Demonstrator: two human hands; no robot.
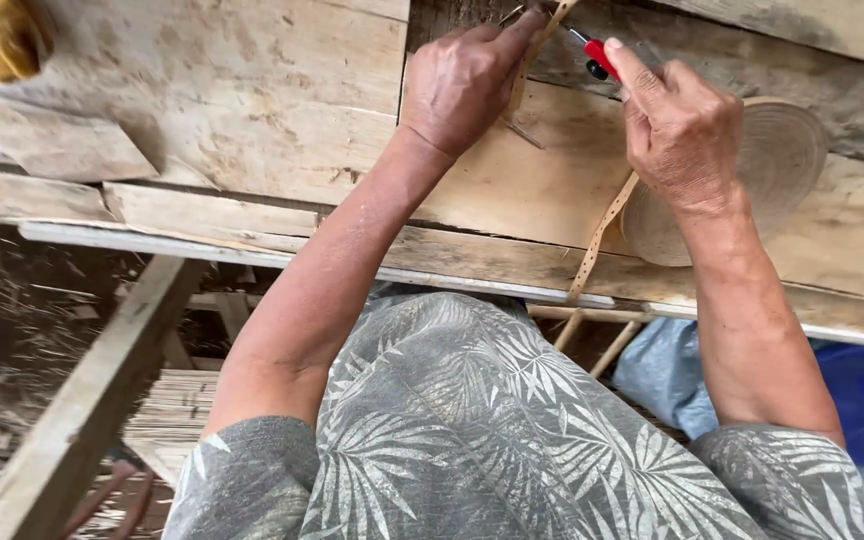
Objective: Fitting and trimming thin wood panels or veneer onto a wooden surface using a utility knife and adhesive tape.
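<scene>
Fingers of the left hand are pinching the perforated bamboo strip at about 12 o'clock on the wooden bench, while the right hand is closing around a red-handled tool just beside it. Judging by the long strip trailing toward 6 o'clock and the flat coiled disc lying at 3 o'clock, the work is looking partly done, with much strip remaining.

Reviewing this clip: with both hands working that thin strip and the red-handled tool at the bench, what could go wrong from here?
The left hand pinches the strip close to the red-handled tool in the right hand; a slip could nick the fingers. The strip hangs over the bench edge and might snag. It could kink where it leaves the coil.
</scene>
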